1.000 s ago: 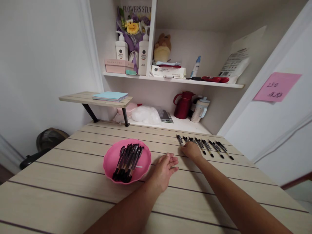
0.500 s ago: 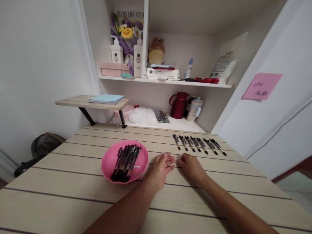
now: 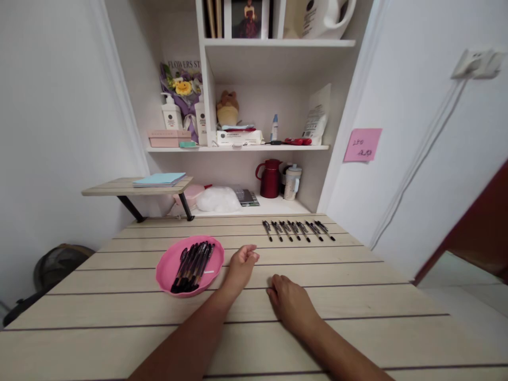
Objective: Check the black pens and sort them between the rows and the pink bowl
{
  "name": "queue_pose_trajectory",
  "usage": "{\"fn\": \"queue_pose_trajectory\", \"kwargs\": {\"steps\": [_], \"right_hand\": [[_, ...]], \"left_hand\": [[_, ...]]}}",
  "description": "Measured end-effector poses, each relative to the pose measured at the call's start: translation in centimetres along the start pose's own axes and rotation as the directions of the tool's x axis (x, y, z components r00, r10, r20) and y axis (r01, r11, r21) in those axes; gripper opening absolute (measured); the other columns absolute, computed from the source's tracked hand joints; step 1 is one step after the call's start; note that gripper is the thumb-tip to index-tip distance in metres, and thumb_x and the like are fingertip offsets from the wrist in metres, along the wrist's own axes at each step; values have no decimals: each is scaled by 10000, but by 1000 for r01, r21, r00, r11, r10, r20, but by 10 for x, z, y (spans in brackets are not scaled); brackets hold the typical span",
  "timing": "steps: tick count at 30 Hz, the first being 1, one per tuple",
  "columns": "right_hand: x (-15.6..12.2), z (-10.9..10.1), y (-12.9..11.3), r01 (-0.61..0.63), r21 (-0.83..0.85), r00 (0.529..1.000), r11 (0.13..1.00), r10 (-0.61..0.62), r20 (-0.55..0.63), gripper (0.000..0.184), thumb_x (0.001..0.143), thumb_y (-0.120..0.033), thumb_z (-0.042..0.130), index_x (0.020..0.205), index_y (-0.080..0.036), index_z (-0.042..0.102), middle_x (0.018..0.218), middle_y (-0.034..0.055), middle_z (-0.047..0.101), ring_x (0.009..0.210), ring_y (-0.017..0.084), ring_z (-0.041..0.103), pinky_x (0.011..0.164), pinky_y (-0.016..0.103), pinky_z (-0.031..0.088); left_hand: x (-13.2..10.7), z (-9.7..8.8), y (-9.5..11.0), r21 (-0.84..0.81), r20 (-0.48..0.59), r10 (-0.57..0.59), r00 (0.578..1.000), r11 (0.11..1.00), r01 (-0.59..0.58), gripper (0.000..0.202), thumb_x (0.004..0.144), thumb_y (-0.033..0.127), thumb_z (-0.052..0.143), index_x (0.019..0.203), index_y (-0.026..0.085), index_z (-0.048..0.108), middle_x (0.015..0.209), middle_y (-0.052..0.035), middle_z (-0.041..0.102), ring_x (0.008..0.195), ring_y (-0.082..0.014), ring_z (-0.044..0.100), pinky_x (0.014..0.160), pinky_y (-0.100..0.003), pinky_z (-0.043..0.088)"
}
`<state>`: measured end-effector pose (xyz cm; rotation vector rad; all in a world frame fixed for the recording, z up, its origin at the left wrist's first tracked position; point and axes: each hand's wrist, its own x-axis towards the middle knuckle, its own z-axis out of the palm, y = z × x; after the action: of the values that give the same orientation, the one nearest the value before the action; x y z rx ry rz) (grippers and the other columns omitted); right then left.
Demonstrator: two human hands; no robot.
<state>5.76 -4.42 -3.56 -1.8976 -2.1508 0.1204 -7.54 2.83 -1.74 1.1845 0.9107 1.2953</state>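
My left hand (image 3: 242, 264) rests on the table just right of the pink bowl (image 3: 162, 264). Its fingers are loosely bent, thumb apart, and nothing shows in it. My right hand (image 3: 291, 301) lies palm down and closer to me, fingers curled under, with no object visible in it. Inside the bowl is a bundle of black-capped pens (image 3: 194, 264), beside a small white strip (image 3: 208, 272). Beyond my hands, several similar pens (image 3: 296, 230) lie on the table in a row, spaced apart and slightly slanted.
At the back left, a raised wooden stand (image 3: 111, 186) carries blue paper (image 3: 159, 179). A red jug (image 3: 270, 179) and a pale cup (image 3: 292, 182) occupy the lower shelf, near a white plastic bag (image 3: 218, 199). A pink note (image 3: 363, 144) is stuck on the right wall.
The camera view has shifted, showing more of the upper shelves. My left hand's spread fingers have curled in. My right hand has drawn back toward me, away from the pen row.
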Motion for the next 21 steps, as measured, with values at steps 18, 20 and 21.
{"fn": "queue_pose_trajectory", "kwargs": {"steps": [18, 20, 21], "right_hand": [[-9, 0, 1, 68, 1, 992, 998, -68, -105, 170, 869, -252, 361, 887, -163, 504, 858, 98, 623, 776, 191, 602, 631, 267, 353], [-10, 1, 1, 73, 1, 992, 997, -72, -107, 173, 869, -249, 356, 888, -161, 504, 871, 100, 624, 780, 192, 600, 629, 269, 349], [-10, 1, 2, 75, 3, 992, 997, -74, -105, 174, 868, -249, 356, 887, -162, 505, 877, 101, 624, 783, 193, 598, 629, 270, 347]], "left_hand": [[-24, -124, 89, 967, -217, 11, 976, -137, 217, 253, 728, 253, 479, 908, 155, 627, 986, -165, 649, 875, -276, 601, 673, -318, 410], [-24, -122, 88, 961, -237, 10, 971, -143, 236, 265, 727, 235, 469, 930, 154, 620, 978, -162, 654, 869, -277, 606, 658, -318, 412], [-23, -122, 88, 959, -247, 10, 969, -144, 246, 270, 726, 228, 466, 936, 151, 618, 977, -164, 656, 868, -278, 607, 654, -318, 412]]}}
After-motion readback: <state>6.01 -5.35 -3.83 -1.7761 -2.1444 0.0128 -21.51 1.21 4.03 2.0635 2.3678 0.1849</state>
